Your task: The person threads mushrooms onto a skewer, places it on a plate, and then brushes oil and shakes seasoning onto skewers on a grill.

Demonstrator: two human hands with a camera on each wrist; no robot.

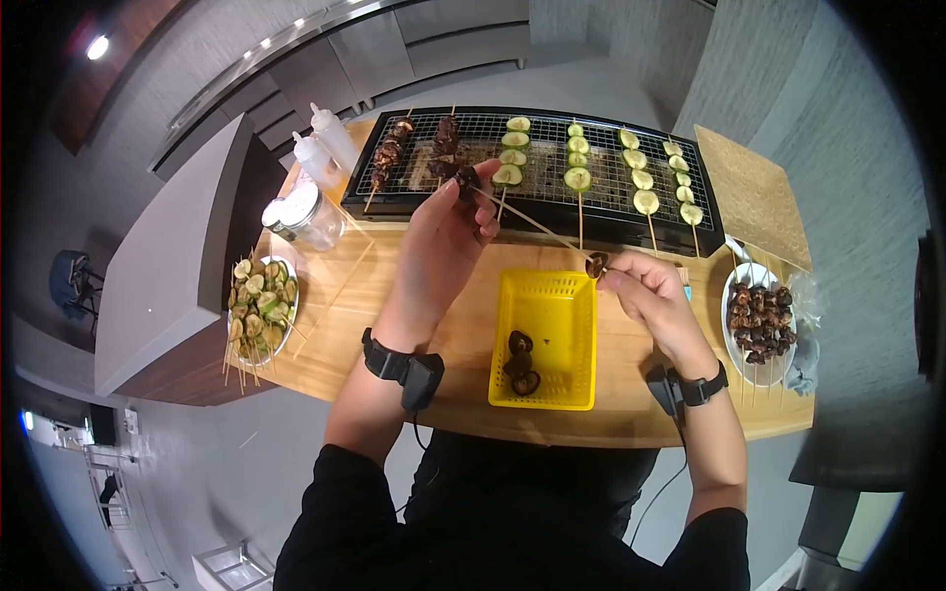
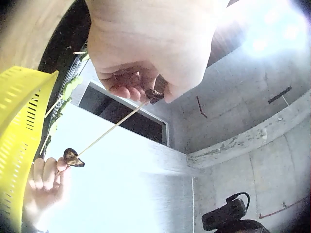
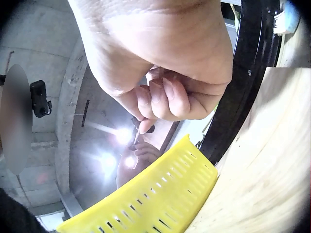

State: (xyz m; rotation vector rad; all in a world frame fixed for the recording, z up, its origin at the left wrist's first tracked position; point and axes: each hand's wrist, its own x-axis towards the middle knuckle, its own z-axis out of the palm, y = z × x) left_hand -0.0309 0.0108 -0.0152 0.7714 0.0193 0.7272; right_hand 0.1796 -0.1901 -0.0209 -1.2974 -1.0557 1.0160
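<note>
A thin wooden skewer [image 1: 532, 219] slants between my two hands above the yellow basket [image 1: 592, 345]. My left hand [image 1: 439, 231] pinches a dark mushroom piece [image 2: 154, 95] at the skewer's far left end, its fingers curled. At the other end, my right hand [image 1: 650, 295] grips the skewer between thumb and fingers, right beside a brown mushroom slice [image 1: 596, 265] threaded on it. Several dark mushroom pieces [image 1: 520, 366] lie at the left side of the basket. In the right wrist view, the right fingers [image 3: 156, 94] are curled and mostly hide the skewer.
Behind the hands stands a black grill [image 1: 621, 231] bearing meat skewers and zucchini skewers. A plate of zucchini skewers [image 1: 261, 305] sits left, beside a jar [image 1: 315, 222] and squeeze bottles [image 1: 330, 143]. Meat skewers [image 1: 759, 320] lie on a plate at right, near a brown board [image 1: 754, 192].
</note>
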